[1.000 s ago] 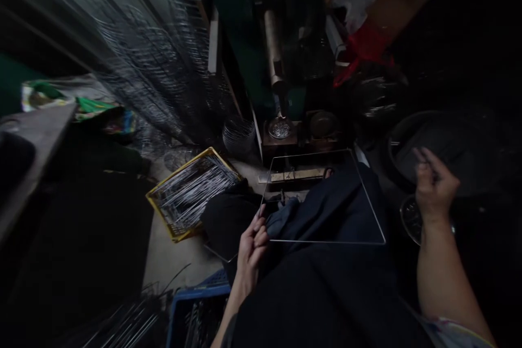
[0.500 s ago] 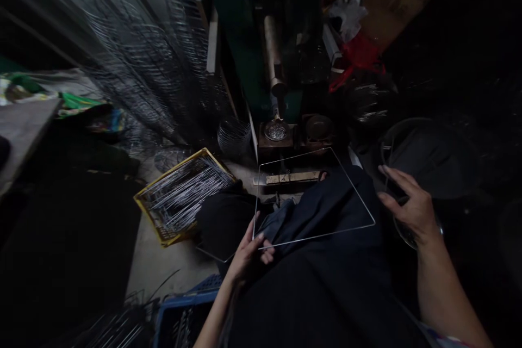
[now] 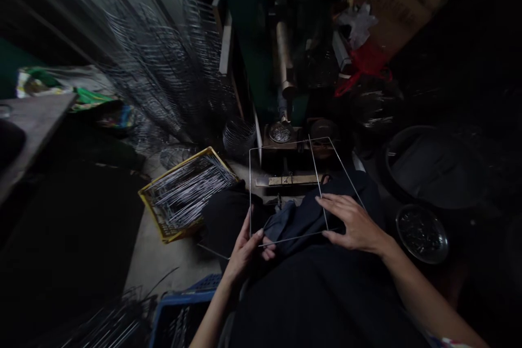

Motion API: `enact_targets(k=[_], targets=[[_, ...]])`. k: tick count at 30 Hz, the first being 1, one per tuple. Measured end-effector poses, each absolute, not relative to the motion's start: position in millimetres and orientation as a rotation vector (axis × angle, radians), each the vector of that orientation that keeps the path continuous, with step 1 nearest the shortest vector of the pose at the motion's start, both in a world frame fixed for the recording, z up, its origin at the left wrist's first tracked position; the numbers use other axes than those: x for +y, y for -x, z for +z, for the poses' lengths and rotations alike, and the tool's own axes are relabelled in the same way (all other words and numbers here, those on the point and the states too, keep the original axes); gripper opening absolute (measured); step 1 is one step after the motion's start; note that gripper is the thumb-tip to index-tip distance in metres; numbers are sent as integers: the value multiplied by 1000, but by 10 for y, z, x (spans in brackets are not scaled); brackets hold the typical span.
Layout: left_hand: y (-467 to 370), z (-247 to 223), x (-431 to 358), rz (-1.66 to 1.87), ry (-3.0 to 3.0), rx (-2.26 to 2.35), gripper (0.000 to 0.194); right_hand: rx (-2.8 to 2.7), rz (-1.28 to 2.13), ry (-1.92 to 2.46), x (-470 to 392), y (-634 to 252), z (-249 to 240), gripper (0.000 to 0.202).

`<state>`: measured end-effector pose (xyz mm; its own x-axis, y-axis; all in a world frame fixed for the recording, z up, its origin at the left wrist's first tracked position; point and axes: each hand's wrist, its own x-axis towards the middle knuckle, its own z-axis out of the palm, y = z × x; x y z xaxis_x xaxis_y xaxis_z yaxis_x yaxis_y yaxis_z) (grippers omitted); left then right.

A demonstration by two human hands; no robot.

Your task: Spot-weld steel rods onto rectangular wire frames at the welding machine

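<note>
My left hand [image 3: 248, 247] is closed on the near left corner of a thin rectangular wire frame [image 3: 250, 185], which is held above my lap. A straight metal rod [image 3: 317, 178] lies across the frame, right of its middle. My right hand [image 3: 353, 223] has the rod between thumb and fingers, at its near part. The far end of the rod reaches slightly past the frame's far side. Behind the right hand, part of the frame's right side is hidden. Whether rod and frame touch I cannot tell.
A press-like machine [image 3: 285, 60] stands ahead, with a dish of small metal bits [image 3: 280, 131] at its base. On the left is a yellow crate [image 3: 142, 198] of metal rods; a blue crate [image 3: 161, 310] sits nearer. A round bowl [image 3: 444, 242] is at right.
My right hand has come in from the right, bringing the straight rod over the frame. My left hand keeps its hold on the corner. The view has shifted slightly.
</note>
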<state>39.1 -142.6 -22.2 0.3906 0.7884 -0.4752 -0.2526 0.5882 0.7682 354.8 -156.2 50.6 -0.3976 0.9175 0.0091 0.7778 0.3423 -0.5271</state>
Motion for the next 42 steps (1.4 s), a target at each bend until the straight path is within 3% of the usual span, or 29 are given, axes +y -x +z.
enact_targets(k=[22, 30, 38, 42], targets=[[-439, -170, -1476, 697, -651, 926, 95, -2261, 714, 1622, -1517, -3555, 285, 73], [-635, -218, -1453, 700, -635, 898, 99, -2252, 989, 1258, -1438, -3073, 363, 81], [-504, -205, -1394, 744, -676, 862, 93, -2093, 657, 1735, -1472, -3475, 386, 72], [-481, -206, -1377, 761, -707, 828, 90, -2161, 811, 1606, -1510, -3360, 460, 76]])
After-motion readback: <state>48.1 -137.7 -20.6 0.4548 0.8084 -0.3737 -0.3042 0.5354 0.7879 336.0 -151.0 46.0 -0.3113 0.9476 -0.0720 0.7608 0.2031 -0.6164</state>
